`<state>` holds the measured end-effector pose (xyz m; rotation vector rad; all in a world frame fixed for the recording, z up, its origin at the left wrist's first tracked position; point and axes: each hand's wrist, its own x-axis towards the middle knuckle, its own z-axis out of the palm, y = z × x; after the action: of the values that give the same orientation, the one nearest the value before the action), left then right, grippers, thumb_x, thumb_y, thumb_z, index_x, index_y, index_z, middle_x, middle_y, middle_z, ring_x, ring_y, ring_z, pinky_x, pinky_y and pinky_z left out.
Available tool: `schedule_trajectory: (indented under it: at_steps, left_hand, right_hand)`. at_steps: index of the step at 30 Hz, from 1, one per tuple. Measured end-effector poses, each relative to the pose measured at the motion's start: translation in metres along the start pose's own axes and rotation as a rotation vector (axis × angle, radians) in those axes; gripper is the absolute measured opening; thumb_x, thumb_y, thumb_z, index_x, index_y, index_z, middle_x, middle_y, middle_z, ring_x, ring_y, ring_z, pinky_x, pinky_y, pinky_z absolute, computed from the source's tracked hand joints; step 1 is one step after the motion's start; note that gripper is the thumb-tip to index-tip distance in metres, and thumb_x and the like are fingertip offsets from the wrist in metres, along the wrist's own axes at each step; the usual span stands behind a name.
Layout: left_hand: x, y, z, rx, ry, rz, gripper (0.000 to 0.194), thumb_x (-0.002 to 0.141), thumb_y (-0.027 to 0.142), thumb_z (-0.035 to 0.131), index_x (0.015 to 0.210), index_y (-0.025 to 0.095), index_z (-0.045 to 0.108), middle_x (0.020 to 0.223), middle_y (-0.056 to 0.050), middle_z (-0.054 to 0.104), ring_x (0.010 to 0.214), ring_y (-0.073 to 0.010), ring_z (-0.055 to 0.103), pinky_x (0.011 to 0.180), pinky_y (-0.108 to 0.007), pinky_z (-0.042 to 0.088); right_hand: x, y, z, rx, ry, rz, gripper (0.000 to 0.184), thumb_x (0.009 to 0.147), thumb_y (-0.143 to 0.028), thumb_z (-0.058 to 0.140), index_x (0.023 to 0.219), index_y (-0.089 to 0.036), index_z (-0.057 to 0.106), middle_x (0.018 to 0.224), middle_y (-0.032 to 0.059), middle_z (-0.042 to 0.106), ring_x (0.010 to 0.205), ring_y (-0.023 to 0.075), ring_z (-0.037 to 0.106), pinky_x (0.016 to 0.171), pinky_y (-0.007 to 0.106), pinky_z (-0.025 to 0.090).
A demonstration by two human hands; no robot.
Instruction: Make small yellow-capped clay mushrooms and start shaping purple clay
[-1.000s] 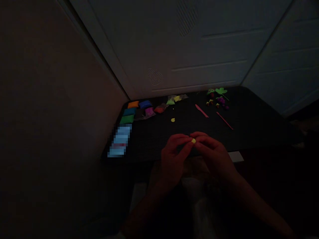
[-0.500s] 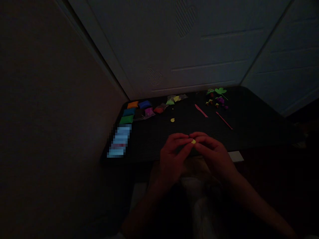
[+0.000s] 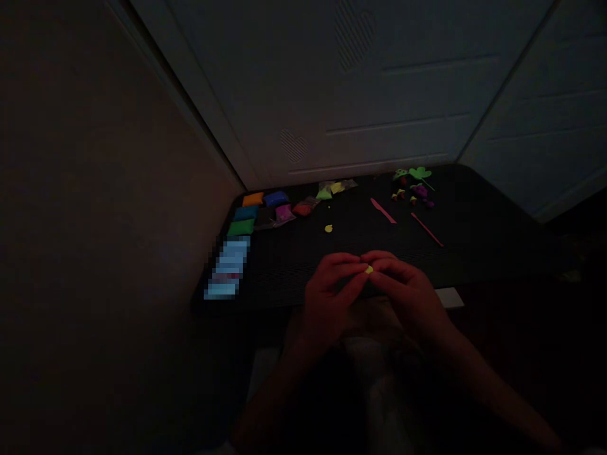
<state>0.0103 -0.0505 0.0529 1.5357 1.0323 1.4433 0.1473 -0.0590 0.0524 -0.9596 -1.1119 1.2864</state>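
A small piece of yellow modelling clay (image 3: 368,270) is pinched between the fingertips of both hands, just above the near edge of the dark table (image 3: 284,265). My left hand (image 3: 332,294) grips it from the left with thumb and forefinger. From the other side, the thumb and fingers of my right hand (image 3: 408,287) close on the same piece. Farther back lie a flat yellow clay piece (image 3: 329,229) and a tiny yellow bit (image 3: 329,207). The picture is dim, and the fingers partly hide the clay.
Clay packets in several colours, one a green packet (image 3: 241,227), lie at the back left behind a blurred lit screen (image 3: 227,268). A pink plastic knife (image 3: 383,211) and a thin pink stick (image 3: 427,229) lie right of centre. Small clay figures (image 3: 420,189) stand at the back right.
Both hands keep their pinch on the yellow clay, with only a very slight shift of it between the fingertips. Everything on the table stays where it was.
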Motion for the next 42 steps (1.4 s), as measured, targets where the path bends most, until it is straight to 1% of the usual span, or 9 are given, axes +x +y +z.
schedule_trajectory:
  at_steps: [4, 10, 15, 18, 23, 29, 34, 37, 42]
  left_hand:
    - [0.001, 0.000, -0.001, 0.011, 0.007, -0.003, 0.011, 0.073, 0.020, 0.065, 0.081, 0.026, 0.070, 0.093, -0.001, 0.062, 0.090, -0.0142, 0.058, 0.082, -0.030, 0.048]
    - [0.002, -0.001, 0.002, -0.100, 0.074, -0.059, 0.006, 0.072, 0.020, 0.067, 0.075, 0.024, 0.069, 0.088, 0.000, 0.061, 0.086, -0.0129, 0.058, 0.081, -0.028, 0.048]
    - [0.001, -0.004, 0.005, -0.196, 0.076, -0.101, 0.008, 0.071, 0.019, 0.067, 0.076, 0.024, 0.069, 0.089, 0.000, 0.061, 0.089, -0.0133, 0.058, 0.082, -0.029, 0.047]
    - [0.001, -0.004, 0.006, -0.204, 0.081, -0.123, 0.009, 0.070, 0.019, 0.068, 0.076, 0.024, 0.069, 0.089, 0.000, 0.061, 0.089, -0.0133, 0.058, 0.082, -0.028, 0.046]
    - [0.001, -0.003, 0.006, -0.218, 0.086, -0.177, 0.007, 0.068, 0.020, 0.068, 0.074, 0.024, 0.071, 0.089, -0.001, 0.062, 0.088, -0.0143, 0.058, 0.081, -0.029, 0.046]
    - [0.000, 0.001, 0.009, -0.373, 0.077, -0.278, 0.008, 0.071, 0.018, 0.066, 0.074, 0.023, 0.071, 0.086, 0.001, 0.061, 0.086, -0.0109, 0.056, 0.076, -0.022, 0.043]
    - [-0.001, 0.002, 0.013, -0.433, 0.089, -0.353, 0.008, 0.071, 0.019, 0.066, 0.076, 0.022, 0.071, 0.087, 0.000, 0.061, 0.087, -0.0118, 0.055, 0.079, -0.024, 0.041]
    - [-0.002, 0.002, 0.014, -0.439, 0.095, -0.351, 0.007, 0.071, 0.019, 0.066, 0.075, 0.021, 0.071, 0.087, 0.000, 0.061, 0.086, -0.0118, 0.055, 0.078, -0.023, 0.041]
    - [-0.003, 0.000, 0.013, -0.376, 0.094, -0.292, 0.007, 0.070, 0.019, 0.066, 0.074, 0.022, 0.071, 0.086, 0.000, 0.062, 0.085, -0.0121, 0.056, 0.077, -0.024, 0.043]
  right_hand:
    - [0.001, 0.000, 0.000, -0.006, -0.006, -0.020, 0.002, 0.075, -0.026, 0.065, 0.075, -0.026, 0.067, 0.103, -0.0017, 0.058, 0.099, 0.0148, 0.054, 0.087, 0.029, 0.040]
    - [0.001, 0.000, 0.003, -0.083, -0.014, -0.082, 0.013, 0.072, -0.024, 0.067, 0.084, -0.028, 0.065, 0.108, -0.0004, 0.057, 0.101, 0.0163, 0.054, 0.083, 0.029, 0.044]
    - [-0.001, 0.001, 0.003, -0.163, 0.029, -0.119, 0.009, 0.074, -0.023, 0.066, 0.081, -0.028, 0.065, 0.109, -0.0001, 0.055, 0.103, 0.0162, 0.054, 0.090, 0.032, 0.041]
    - [-0.002, 0.001, 0.003, -0.181, 0.035, -0.133, 0.006, 0.075, -0.023, 0.064, 0.080, -0.027, 0.065, 0.107, -0.0003, 0.056, 0.103, 0.0159, 0.054, 0.093, 0.034, 0.039]
    - [-0.002, 0.000, 0.004, -0.220, 0.049, -0.164, 0.006, 0.076, -0.023, 0.064, 0.080, -0.027, 0.065, 0.107, -0.0005, 0.056, 0.102, 0.0157, 0.054, 0.093, 0.034, 0.040]
    - [-0.004, -0.001, 0.005, -0.344, 0.064, -0.280, 0.010, 0.077, -0.021, 0.063, 0.085, -0.027, 0.064, 0.106, 0.0006, 0.057, 0.103, 0.0156, 0.053, 0.093, 0.034, 0.040]
    - [-0.005, -0.002, 0.007, -0.444, 0.116, -0.356, 0.010, 0.077, -0.019, 0.063, 0.084, -0.026, 0.063, 0.104, 0.0009, 0.057, 0.101, 0.0151, 0.054, 0.091, 0.033, 0.041]
    - [-0.005, -0.002, 0.007, -0.442, 0.126, -0.359, 0.009, 0.077, -0.018, 0.062, 0.083, -0.025, 0.063, 0.104, 0.0010, 0.057, 0.101, 0.0154, 0.054, 0.091, 0.033, 0.041]
    - [-0.004, -0.001, 0.006, -0.337, 0.095, -0.296, 0.008, 0.077, -0.020, 0.062, 0.082, -0.025, 0.063, 0.105, 0.0014, 0.057, 0.102, 0.0166, 0.054, 0.092, 0.035, 0.041]
